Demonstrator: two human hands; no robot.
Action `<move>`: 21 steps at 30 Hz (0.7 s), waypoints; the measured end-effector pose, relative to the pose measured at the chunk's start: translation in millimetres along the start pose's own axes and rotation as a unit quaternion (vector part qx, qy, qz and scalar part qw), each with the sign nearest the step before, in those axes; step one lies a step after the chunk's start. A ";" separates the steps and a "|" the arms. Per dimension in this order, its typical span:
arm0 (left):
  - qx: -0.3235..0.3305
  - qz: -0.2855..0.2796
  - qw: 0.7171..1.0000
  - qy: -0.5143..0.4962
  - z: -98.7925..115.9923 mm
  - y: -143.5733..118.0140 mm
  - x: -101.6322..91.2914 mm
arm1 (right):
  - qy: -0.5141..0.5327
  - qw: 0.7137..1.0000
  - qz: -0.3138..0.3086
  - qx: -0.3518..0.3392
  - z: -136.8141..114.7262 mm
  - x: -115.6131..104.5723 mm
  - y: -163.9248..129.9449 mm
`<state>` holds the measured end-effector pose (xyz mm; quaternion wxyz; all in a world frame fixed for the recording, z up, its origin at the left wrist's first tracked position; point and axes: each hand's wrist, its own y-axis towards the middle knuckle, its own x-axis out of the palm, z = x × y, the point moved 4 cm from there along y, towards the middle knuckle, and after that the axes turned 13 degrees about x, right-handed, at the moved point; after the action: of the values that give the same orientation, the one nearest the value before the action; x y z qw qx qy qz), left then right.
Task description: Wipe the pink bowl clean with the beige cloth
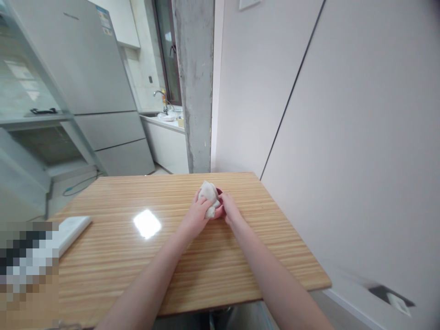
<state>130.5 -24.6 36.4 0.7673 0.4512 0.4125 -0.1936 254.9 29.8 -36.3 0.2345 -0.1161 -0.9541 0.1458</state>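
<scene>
Near the far edge of the wooden table [165,192], my two hands are close together around a small pinkish-red rounded thing [219,212], perhaps a bowl or cup; most of it is hidden. My left hand [199,211] grips a crumpled white cloth [208,194], its fingers pressing the cloth against the left side of the pink thing. On the other side, my right hand [228,208] has its fingers closed on the rim of the pink thing.
A white flat object [74,229] lies at the table's left, partly behind a blurred patch. A pale wall [309,151] runs along the right side. Beyond the table stand a grey pillar [195,87], a fridge [89,68] and a sink counter with a tap [160,93].
</scene>
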 end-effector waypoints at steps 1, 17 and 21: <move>0.001 0.012 1.000 -0.009 0.1 -0.3 -0.1 | 0.011 1.000 0.014 0.001 -1.3 -0.2 -1.8; 0.009 0.047 0.997 0.058 0.9 -1.2 6.7 | 0.066 0.996 0.041 -0.046 -10.7 5.2 -21.4; 0.017 0.035 0.998 0.056 -0.2 -1.9 -3.0 | 0.063 0.997 -0.030 0.024 -16.6 9.9 -20.4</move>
<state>127.4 -25.7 37.8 0.7415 0.4885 0.4354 -0.1479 251.2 17.3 -11.3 0.3008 -0.0912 -0.9368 0.1537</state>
